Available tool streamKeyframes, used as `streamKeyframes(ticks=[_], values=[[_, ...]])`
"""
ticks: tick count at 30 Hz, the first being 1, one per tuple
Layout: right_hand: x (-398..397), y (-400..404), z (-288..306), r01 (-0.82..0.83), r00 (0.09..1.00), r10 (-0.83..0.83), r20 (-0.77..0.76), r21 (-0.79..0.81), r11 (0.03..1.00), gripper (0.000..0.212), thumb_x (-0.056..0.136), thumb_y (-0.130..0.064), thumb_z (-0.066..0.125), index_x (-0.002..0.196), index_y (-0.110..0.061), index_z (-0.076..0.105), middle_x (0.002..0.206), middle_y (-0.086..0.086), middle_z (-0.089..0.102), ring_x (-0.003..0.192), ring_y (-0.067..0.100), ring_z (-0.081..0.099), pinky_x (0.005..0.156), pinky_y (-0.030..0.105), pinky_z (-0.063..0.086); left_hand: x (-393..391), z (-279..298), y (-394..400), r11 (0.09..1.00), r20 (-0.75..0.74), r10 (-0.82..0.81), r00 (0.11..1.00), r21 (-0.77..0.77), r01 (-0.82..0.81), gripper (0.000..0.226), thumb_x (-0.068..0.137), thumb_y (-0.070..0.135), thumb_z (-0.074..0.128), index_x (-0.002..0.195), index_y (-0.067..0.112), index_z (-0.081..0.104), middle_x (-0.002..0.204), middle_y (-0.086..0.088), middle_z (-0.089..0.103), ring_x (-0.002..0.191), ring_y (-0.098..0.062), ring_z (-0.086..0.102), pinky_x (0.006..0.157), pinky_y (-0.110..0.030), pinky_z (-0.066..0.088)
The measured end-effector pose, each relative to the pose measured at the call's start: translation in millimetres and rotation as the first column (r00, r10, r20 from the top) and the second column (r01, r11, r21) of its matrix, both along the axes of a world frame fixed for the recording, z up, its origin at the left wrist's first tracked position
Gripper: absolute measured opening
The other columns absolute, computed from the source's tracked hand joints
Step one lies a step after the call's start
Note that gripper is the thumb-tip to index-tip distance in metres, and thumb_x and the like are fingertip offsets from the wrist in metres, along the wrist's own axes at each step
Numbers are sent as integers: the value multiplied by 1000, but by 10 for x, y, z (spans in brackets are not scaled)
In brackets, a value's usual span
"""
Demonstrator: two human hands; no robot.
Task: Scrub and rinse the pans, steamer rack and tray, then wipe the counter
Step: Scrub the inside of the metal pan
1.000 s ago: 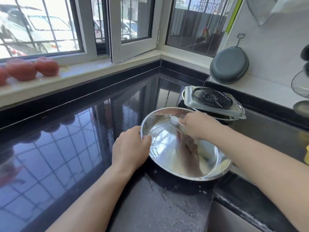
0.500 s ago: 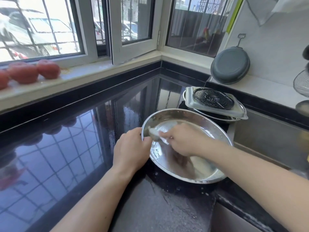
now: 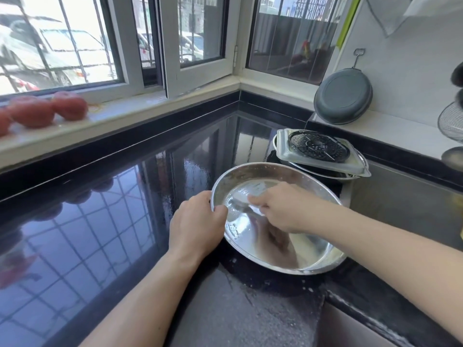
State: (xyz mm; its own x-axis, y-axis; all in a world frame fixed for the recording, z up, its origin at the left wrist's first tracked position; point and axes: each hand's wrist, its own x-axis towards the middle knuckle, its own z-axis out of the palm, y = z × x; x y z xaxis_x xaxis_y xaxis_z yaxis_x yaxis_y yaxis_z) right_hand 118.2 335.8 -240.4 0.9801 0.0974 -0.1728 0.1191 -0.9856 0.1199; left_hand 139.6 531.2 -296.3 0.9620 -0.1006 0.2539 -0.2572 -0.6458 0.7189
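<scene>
1. My left hand (image 3: 198,229) grips the near-left rim of the pan (image 3: 313,256), thumb hooked inside, fingers curled beneath.
2. My right hand (image 3: 283,209) reaches into the pan, fingers pinched around a pale scrubber (image 3: 240,199) pressed to its wet floor; blur hides what kind it is.
3. The pan sits tilted on the black counter (image 3: 125,221) at the sink (image 3: 413,204) edge.
4. Behind it, a tray (image 3: 313,161) holding the steamer rack (image 3: 318,146) rests on another pan (image 3: 323,172).
5. Farther back, a grey lid (image 3: 343,96) leans against the wall; tomatoes (image 3: 50,110) line the windowsill (image 3: 150,108).
</scene>
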Motion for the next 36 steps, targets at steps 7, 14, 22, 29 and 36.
streamKeyframes(ticks=[7,14,22,29,36], values=[[235,-464,-35,118,986,-93,137,-187,975,31,98,-27,42,124,-34,58,121,7,64,107,35,62,78,39,46,6,5,3,1000,-9,8,1000,8,-8,19,80,20,52,64,14,43,55,2,47,60,-24,46,51,-35,29],[-109,-794,187,176,984,-177,34,-403,898,40,95,-18,39,129,-25,61,96,2,42,105,36,63,81,40,49,2,-13,3,1000,-15,17,1000,-5,-17,22,81,22,51,64,15,40,57,3,46,59,-23,42,51,-34,27],[158,-533,179,154,987,-134,84,-307,939,37,105,-30,37,134,-26,60,126,11,56,115,39,60,87,42,48,40,-24,5,999,-3,-28,1000,-20,28,21,79,18,52,60,15,43,47,5,43,55,-22,41,50,-33,29],[-15,-703,205,128,990,-139,0,-402,907,38,95,-22,40,127,-19,61,106,9,54,104,38,61,74,37,43,7,-4,-8,1000,-15,8,1000,9,-8,20,84,21,48,65,16,45,58,4,51,61,-21,48,53,-35,32],[-119,-839,195,224,957,-281,-76,-426,876,43,82,-21,38,117,-16,61,104,9,56,94,35,60,71,40,47,25,-23,-25,999,-10,6,1000,41,-6,19,84,20,48,67,16,42,62,3,52,61,-21,46,53,-35,28]])
